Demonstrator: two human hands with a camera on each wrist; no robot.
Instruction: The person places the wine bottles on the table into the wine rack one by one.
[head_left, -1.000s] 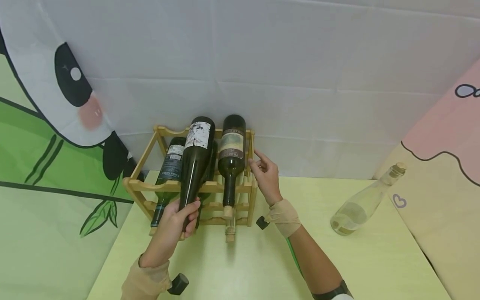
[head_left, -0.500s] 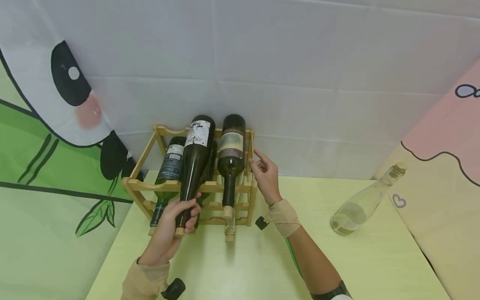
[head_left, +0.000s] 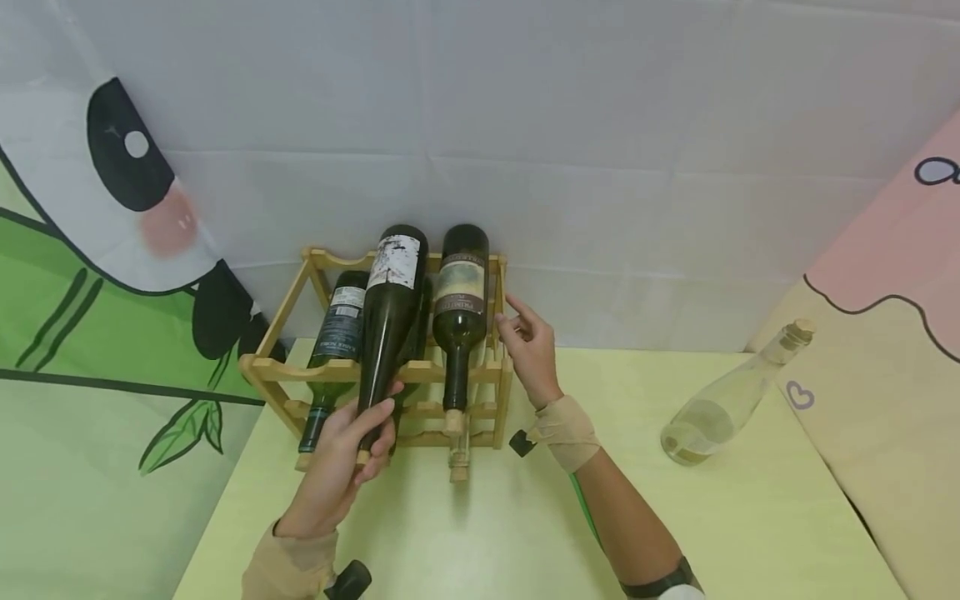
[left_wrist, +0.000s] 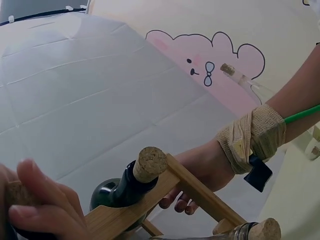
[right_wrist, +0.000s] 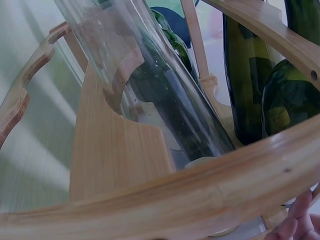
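Note:
My left hand [head_left: 341,454] grips the neck of a dark wine bottle [head_left: 392,312] with a torn white label. This bottle lies over the rack's top tier, its corked end toward me. Fingers of my right hand [head_left: 534,354] are loosely bent at the right side of the wooden wine rack [head_left: 273,367], fingertips against or very near its frame. Beside the held bottle, another dark bottle [head_left: 462,292] with a cream and brown label rests on the top tier. A blue-labelled bottle [head_left: 339,333] lies lower at the left. In the right wrist view, a clear bottle [right_wrist: 170,100] slants through the rack.
A clear corked bottle [head_left: 705,417] leans at the right of the table [head_left: 600,533]. White cloth [head_left: 585,233] hangs close behind the rack. A small cork-topped clear neck [head_left: 459,458] juts from the rack's lower front.
The held bottle's neck has swung slightly left and its cork end has come into sight below my left hand. My right hand has stayed by the rack. The head view has shifted slightly.

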